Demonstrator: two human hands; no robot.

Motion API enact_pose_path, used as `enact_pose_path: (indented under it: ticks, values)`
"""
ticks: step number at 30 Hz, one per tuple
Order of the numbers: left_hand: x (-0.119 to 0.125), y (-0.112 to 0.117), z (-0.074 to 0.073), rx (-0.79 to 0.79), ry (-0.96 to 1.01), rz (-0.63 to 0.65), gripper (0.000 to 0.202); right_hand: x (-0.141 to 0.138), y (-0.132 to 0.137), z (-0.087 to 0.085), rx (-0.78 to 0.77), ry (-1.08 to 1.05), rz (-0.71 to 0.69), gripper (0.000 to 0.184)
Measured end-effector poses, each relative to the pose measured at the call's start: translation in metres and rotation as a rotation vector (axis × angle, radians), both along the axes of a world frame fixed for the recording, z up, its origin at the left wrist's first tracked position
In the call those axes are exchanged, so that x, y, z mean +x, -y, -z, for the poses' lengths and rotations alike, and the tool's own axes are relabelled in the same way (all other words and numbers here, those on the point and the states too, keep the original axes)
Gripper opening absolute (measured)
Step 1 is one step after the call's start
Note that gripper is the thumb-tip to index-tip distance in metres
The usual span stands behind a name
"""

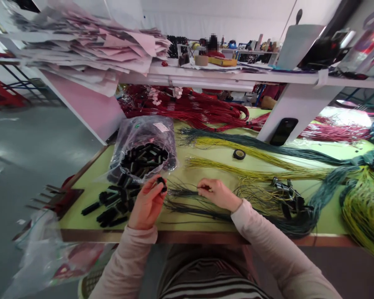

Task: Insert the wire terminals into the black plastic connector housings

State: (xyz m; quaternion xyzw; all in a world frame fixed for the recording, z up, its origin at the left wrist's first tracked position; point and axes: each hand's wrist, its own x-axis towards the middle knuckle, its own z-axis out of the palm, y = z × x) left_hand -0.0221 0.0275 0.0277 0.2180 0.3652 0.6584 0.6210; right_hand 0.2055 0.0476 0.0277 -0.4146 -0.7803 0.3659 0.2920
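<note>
Grip, left hand [148, 203]: thumb and fingertips are pressing together, pinching a small black plastic connector [161, 184] just above the table [143, 236]. Grip, right hand [218, 194]: thumb and forefinger are closing on the ends of a spray of thin dark wires [180, 193], pointing them toward the connector, with the exact contact partly hidden by the fingers. Handling: the connector is probably light and stiff, small enough to slip, and is best taken by its body; the wires are probably light and limp, tending to splay, and are best taken close to their tips. Nearby items: a heap of matching black connectors [112, 205] is lying left of the left hand, beside a clear plastic bag [142, 141] of more connectors; a pronged rack [62, 199] is sitting at the table's left edge. Further out: a roll of black tape [239, 154], yellow wire bundles [237, 168], dark green wire bundles [252, 143] and a tangle of wires with black fittings [286, 195] are spreading across the table; red wire bundles [187, 108] are lying beyond, under a shelf [205, 72] carrying stacked pink papers [106, 50].
</note>
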Motion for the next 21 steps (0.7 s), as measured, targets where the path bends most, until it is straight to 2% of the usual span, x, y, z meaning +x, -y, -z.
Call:
enact_pose_path:
  ticks: [3, 5, 8, 10, 12, 16, 21]
  values:
    - [0.015, 0.001, 0.003, -0.022, 0.013, 0.075, 0.028, -0.003, -0.004, -0.013, -0.151, -0.311, 0.052, 0.014]
    - [0.024, 0.001, 0.002, -0.047, 0.037, 0.118, 0.028, -0.005, -0.007, -0.023, -0.199, -0.493, 0.070, 0.019]
    - [0.039, -0.002, -0.002, -0.085, 0.097, 0.247, 0.030, -0.005, -0.007, -0.039, -0.172, -0.622, 0.094, 0.020]
    - [0.048, -0.005, -0.005, -0.076, 0.143, 0.340, 0.030, -0.002, -0.006, -0.047, -0.115, -0.674, 0.173, 0.020]
    - [0.056, -0.009, -0.006, -0.046, 0.174, 0.403, 0.026, 0.003, -0.004, -0.050, -0.045, -0.631, 0.248, 0.021]
    - [0.066, -0.018, -0.003, 0.002, 0.197, 0.456, 0.024, 0.009, 0.003, -0.044, 0.045, -0.370, 0.249, 0.024]
    - [0.075, -0.027, 0.003, 0.068, 0.201, 0.475, 0.029, 0.007, 0.005, -0.025, -0.136, -0.388, 0.212, 0.026]
